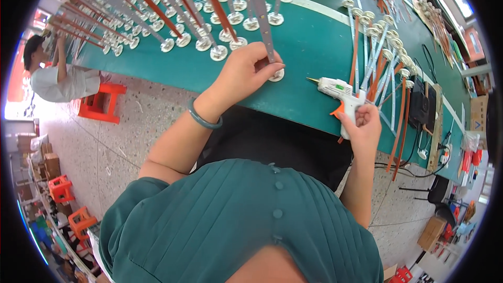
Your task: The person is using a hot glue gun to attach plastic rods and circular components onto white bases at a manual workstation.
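My left hand [243, 73] is closed around the lower end of an upright LED strip [260, 10], pinching it between thumb and fingers. That strip stands on a round white base [277, 76] near the table's front edge, partly hidden by my thumb. To the right, my right hand [365, 126] grips the handle of a white hot glue gun [338, 90] with an orange trigger. Its nozzle points left toward the base, with a gap between them. Behind my left hand stand several more strips on round white bases [218, 52], some grey and some reddish-brown.
The table top [309, 36] is green. Loose strips with white ends [385, 57] lie right of the glue gun, beside a black box [423, 105] and cables. At the far left a person [60, 76] sits by a red stool [102, 102].
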Demonstrator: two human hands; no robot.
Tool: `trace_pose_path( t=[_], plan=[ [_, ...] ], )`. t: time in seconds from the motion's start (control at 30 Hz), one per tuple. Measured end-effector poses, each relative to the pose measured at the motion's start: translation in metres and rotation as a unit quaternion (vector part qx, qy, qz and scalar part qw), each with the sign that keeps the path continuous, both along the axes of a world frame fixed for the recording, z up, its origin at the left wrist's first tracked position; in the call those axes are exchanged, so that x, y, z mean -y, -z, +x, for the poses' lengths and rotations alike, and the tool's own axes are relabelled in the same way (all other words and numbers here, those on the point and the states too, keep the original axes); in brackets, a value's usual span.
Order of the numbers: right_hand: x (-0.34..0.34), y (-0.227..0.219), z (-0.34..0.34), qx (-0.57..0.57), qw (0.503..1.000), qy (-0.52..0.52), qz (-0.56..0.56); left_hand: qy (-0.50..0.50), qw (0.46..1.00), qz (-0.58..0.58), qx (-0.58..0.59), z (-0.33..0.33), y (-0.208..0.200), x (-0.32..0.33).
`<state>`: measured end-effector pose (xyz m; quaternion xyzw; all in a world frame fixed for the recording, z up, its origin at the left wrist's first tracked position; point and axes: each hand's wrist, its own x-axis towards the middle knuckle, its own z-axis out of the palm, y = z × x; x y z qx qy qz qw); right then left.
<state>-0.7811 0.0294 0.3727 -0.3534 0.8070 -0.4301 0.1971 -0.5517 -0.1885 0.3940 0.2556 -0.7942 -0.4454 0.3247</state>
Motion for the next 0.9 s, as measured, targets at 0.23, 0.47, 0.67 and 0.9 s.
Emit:
trace_pose_path(
  t=[0.23, 0.47, 0.67, 0.9],
  plan=[
    [-0.001, -0.021, 0.010, 0.321, 0.939, -0.011, -0.126, 0.015, 0.997, -0.075, 0.014, 0.003, -0.005, 0.004],
    [0.006, -0.023, 0.026, 0.307, 0.947, -0.071, -0.061, 0.063, 0.976, -0.204, 0.042, -0.012, -0.009, 0.014],
    [0.024, -0.017, 0.037, 0.237, 0.953, -0.176, -0.071, 0.087, 0.974, -0.200, 0.063, -0.011, -0.010, 0.020],
    [0.036, -0.009, 0.043, 0.208, 0.957, -0.199, -0.047, 0.083, 0.978, -0.187, 0.042, -0.010, -0.006, 0.020]
  ],
)
